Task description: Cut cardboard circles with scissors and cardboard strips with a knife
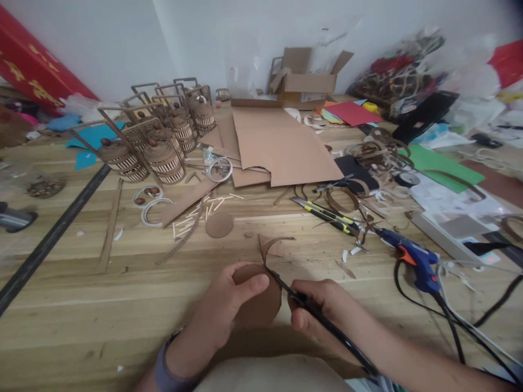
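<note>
Both hands work low centre: L hand [223,310] pinches brown card disc [259,307], thumb on top; R hand [316,307] clenched round black scissors [281,283], blades at disc's rim. Risk, imo: blades sit close to L thumb, so a slip could nick it. Beyond: offcut curl [272,244], glue gun [412,261].

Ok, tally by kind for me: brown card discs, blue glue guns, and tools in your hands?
Brown card disc: 2, one held in the left hand, one loose
Blue glue gun: 1
Black tool in the right hand: 1
Total: 4
</note>
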Tool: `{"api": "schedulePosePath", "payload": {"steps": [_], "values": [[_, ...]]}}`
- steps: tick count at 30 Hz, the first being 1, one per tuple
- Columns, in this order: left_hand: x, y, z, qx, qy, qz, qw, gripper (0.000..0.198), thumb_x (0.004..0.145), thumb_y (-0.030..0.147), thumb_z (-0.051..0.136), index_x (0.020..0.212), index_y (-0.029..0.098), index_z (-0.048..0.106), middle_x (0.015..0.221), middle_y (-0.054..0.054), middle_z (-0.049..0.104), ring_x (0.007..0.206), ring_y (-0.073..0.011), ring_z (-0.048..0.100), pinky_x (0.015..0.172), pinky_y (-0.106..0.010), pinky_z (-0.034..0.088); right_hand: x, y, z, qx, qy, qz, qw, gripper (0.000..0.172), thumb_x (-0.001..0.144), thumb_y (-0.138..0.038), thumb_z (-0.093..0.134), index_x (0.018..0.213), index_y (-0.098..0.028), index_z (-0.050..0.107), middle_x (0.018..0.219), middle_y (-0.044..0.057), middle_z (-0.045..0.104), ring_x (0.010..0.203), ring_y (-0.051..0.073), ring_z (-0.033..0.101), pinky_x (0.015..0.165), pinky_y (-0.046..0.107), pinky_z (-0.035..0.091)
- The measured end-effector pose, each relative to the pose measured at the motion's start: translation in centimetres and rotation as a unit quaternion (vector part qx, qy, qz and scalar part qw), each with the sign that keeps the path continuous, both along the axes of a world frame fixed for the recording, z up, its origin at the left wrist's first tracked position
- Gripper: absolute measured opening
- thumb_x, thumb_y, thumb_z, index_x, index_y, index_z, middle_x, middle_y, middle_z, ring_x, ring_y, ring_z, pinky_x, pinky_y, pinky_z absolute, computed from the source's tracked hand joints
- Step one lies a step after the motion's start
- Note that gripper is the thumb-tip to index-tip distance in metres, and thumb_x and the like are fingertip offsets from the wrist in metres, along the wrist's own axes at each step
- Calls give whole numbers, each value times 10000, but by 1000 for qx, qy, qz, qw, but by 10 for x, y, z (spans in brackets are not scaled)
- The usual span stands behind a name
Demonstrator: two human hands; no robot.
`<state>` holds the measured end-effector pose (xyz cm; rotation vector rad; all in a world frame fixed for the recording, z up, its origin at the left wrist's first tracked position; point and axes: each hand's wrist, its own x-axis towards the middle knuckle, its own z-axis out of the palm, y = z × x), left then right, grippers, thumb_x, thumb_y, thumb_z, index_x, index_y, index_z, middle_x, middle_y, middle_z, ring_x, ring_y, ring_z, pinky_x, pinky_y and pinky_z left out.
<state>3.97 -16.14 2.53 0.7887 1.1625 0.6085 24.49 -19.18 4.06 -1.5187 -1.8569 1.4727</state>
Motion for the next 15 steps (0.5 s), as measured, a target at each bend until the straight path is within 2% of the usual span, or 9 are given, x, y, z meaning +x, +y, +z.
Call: {"api": "schedulePosePath", "payload": {"steps": [3,6,8,12,15], "values": [[2,-4,-3,-6,-10,42,999,455,695,507,827,1023,201,746,1024,-98,793,947,-301,730,777,-362,549,-3,-3,-2,23,-17,-12,1000,522,887,-671,546,665,-212,434,647,-49,352,610,124,295,524,237,253],[2,-7,-4,21,41,72,996,455,702,510,828,1034,211,742,1045,-101,792,971,-305,726,805,-371,550,-3,-4,-1,24,-9,-3,1000,503,903,-650,550,684,-205,463,642,-50,365,607,123,299,525,234,262],[1,-7,-4,37,82,83,992,454,683,494,843,1031,219,744,1041,-90,795,982,-307,721,826,-377,545,0,-3,1,16,4,4,1000,537,891,-697,543,690,-203,476,636,-47,376,598,124,308,516,234,261],[1,-6,0,50,114,56,991,407,663,477,842,971,223,762,956,-65,803,942,-303,721,814,-374,537,4,0,3,6,32,28,999,633,858,-810,505,700,-197,498,631,-39,401,587,124,330,490,233,238],[2,-6,0,53,109,34,992,371,678,472,820,951,227,764,929,-55,803,918,-294,719,796,-366,531,3,1,4,-3,60,34,998,659,864,-840,462,686,-206,458,616,-48,375,566,114,312,478,232,229]]}}
